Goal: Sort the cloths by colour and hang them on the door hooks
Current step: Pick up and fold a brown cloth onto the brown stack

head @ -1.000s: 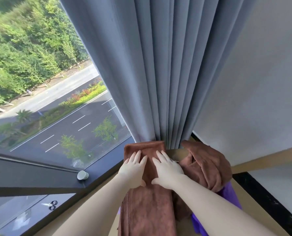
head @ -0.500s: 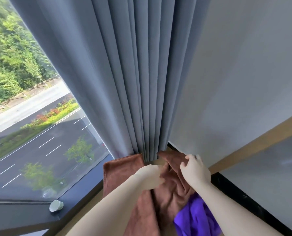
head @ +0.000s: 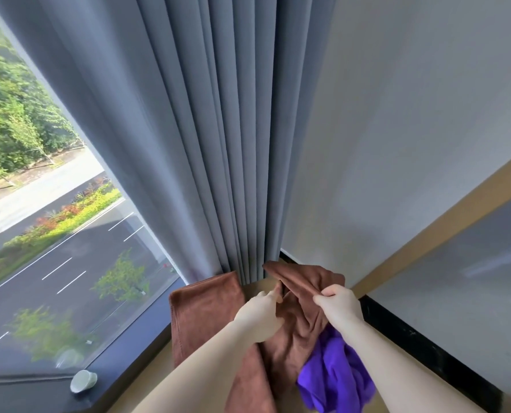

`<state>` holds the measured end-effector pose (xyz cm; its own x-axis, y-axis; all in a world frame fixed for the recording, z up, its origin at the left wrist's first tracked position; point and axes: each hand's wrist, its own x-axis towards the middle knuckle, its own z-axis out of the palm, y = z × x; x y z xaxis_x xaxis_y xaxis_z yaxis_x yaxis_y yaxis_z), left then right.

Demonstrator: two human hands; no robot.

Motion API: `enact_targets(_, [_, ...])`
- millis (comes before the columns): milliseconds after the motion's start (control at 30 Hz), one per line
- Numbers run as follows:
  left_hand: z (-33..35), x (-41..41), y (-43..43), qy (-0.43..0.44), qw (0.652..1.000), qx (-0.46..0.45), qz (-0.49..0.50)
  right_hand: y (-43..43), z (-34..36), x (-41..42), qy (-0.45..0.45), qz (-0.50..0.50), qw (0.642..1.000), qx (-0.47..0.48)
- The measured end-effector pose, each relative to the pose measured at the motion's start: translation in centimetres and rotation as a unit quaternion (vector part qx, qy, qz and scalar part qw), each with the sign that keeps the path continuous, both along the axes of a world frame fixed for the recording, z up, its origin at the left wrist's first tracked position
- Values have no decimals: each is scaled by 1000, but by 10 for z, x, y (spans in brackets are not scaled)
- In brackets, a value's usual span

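Brown crumpled cloth (head: 304, 293) lies at six o'clock of the curtain (head: 188, 144); our right hand (head: 339, 307) pinches its edge, our left hand (head: 260, 318) seemingly grips it too. A folded brown cloth (head: 206, 311) lies at nine o'clock, the purple cloth (head: 334, 375) at five.

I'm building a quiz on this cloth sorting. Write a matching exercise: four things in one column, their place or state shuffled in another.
Things:
1 folded brown cloth
2 crumpled brown cloth
3 purple cloth
4 blue-grey curtain

Places or states:
A hangs in pleats
B held by the left hand and right hand
C lies flat next to the window glass
D lies bunched, furthest right of the cloths

Pairs: 1-C, 2-B, 3-D, 4-A
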<state>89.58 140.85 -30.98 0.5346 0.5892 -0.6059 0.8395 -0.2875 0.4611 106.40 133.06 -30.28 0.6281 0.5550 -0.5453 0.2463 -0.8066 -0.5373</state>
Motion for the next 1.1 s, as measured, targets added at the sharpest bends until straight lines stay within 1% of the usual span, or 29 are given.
enact_targets(67, [2, 1, -1, -12, 1000, 5, 12, -3, 7, -4, 17, -8, 999, 33])
enact_targets(133, [8, 5, -3, -49, 998, 4, 39, -4, 15, -9, 33, -13, 997, 66])
enact_targets(233, [31, 10, -5, -126, 987, -35, 93, -5, 30, -18, 49, -10, 993, 108])
enact_targets(300, [42, 11, -6, -167, 978, -63, 111, -5, 41, -24, 61, -5, 989, 138])
enact_targets(367, [50, 11, -7, -222, 954, -108, 172, -5, 52, -30, 70, -6, 984, 166])
enact_targets(467, [67, 10, -5, -253, 916, -169, 262, -6, 68, -39, 78, 10, 978, 191])
enact_targets(533, [76, 7, -2, -273, 889, -203, 306, -8, 78, -44, 83, 31, 976, 201])
enact_targets(600, [85, 3, -1, -294, 870, -221, 328, -10, 87, -48, 90, 50, 973, 207])
enact_targets(667, [94, 0, -1, -310, 863, -211, 339, -10, 96, -51, 95, 61, 969, 218])
enact_targets(767, [111, -3, -2, -338, 861, -173, 340, -10, 112, -54, 105, 74, 965, 227])
enact_targets(933, [134, -3, -6, -390, 850, -125, 333, -11, 128, -52, 139, 71, 956, 250])
enact_targets(1033, [150, -2, -10, -398, 857, -73, 319, -14, 141, -47, 154, 71, 951, 259])
enact_targets(1100, [163, -1, -15, -394, 871, -33, 291, -20, 151, -44, 183, 74, 945, 259])
